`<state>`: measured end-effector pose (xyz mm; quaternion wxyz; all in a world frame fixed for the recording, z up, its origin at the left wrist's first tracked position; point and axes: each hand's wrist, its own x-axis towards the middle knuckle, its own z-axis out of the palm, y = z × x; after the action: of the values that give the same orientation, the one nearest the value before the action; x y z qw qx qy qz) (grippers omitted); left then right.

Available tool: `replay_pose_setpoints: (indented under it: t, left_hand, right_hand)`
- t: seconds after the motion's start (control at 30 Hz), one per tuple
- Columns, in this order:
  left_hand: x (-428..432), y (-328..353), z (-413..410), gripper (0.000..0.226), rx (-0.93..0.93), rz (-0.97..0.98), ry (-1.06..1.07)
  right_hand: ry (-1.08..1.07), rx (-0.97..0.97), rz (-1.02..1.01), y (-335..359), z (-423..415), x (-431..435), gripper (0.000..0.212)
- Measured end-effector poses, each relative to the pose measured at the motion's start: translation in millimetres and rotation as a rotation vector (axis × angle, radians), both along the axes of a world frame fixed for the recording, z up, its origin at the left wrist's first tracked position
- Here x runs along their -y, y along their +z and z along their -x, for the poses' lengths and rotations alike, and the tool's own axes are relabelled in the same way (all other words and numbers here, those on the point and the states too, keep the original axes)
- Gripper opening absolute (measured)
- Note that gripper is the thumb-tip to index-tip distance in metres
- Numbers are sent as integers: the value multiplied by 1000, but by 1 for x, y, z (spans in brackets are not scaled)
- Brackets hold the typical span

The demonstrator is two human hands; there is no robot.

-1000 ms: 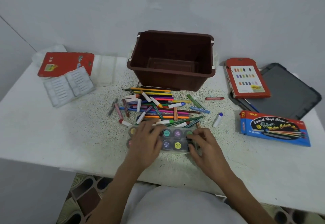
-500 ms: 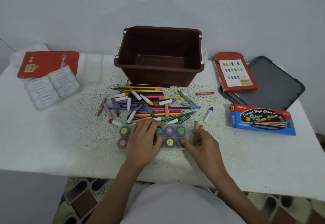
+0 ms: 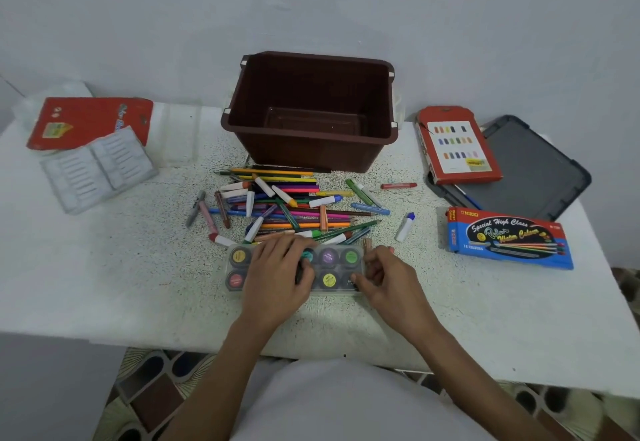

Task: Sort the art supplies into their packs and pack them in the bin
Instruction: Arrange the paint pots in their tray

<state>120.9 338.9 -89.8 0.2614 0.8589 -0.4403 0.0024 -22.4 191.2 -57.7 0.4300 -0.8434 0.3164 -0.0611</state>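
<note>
Currently the left hand lies palm-down with relaxed fingers pressing on the clear paint tray at lower centre of the frame, while the right hand pinches the tray's right end with curled fingers and thumb. Loose pens and crayons lie just above it, before the brown bin at centre.

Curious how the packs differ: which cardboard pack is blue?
The water-colour box, front right by the grey lid; the left pack and the back-right pack are red.
</note>
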Motion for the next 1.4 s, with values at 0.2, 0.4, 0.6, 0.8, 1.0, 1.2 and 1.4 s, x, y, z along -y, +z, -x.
replay_pose_setpoints:
  t: [0.2,0.4,0.6,0.8,1.0,1.2,1.4]
  left_hand:
    - [-6,1,-3,28,-150,133,29]
    - [-35,-7,-10,23,-86,180,363]
    - [-72,1,-26,53,-364,120,611]
    - [-73,16,-34,57,-542,-13,651]
    - [-68,25,-38,49,-603,-23,707]
    - [-69,30,-52,41,-633,-102,661]
    - [-67,37,-62,41,-668,-198,656]
  right_hand:
    - [51,-46,155,2,0,4,36]
    - [306,-87,411,-1,-5,2,47]
    - [495,-190,493,0,-17,0,72]
    - [488,-180,443,2,-24,-1,70]
    - [494,-190,445,5,-28,-1,69]
    - [500,-199,439,7,-28,-2,68]
    - [498,-211,438,8,-29,-3,68]
